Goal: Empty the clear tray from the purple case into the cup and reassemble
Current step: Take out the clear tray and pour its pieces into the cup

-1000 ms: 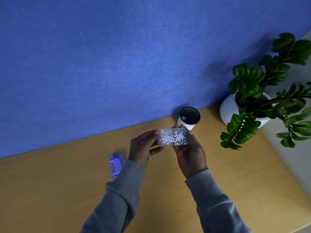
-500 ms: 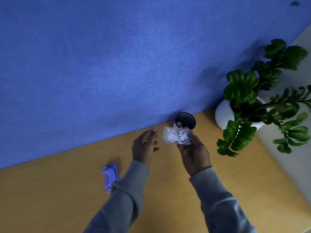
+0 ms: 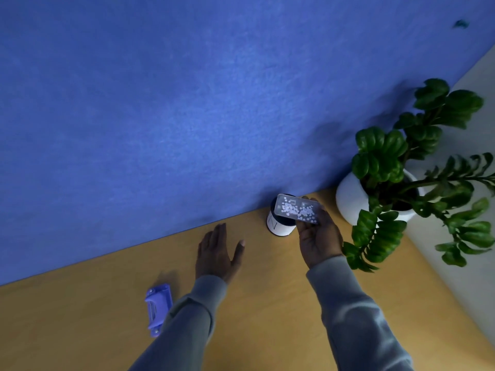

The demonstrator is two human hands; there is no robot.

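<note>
Moved over the cup [image 3: 278, 226], clear tray [image 3: 298, 209] of white bits sits gripped in right hand [image 3: 318, 236]; left hand [image 3: 217, 254] spread empty.

tray [image 3: 297, 209] over cup [image 3: 278, 226], case [image 3: 158, 309] far L

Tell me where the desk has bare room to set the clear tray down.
Bare wood lies between the purple case and the blue wall, and between the two sleeves. It is crowded around the cup, between the right hand and the potted plant.

Potted plant [image 3: 417, 167] right on wooden table [image 3: 267, 317]; blue wall [image 3: 187, 103] behind.
</note>
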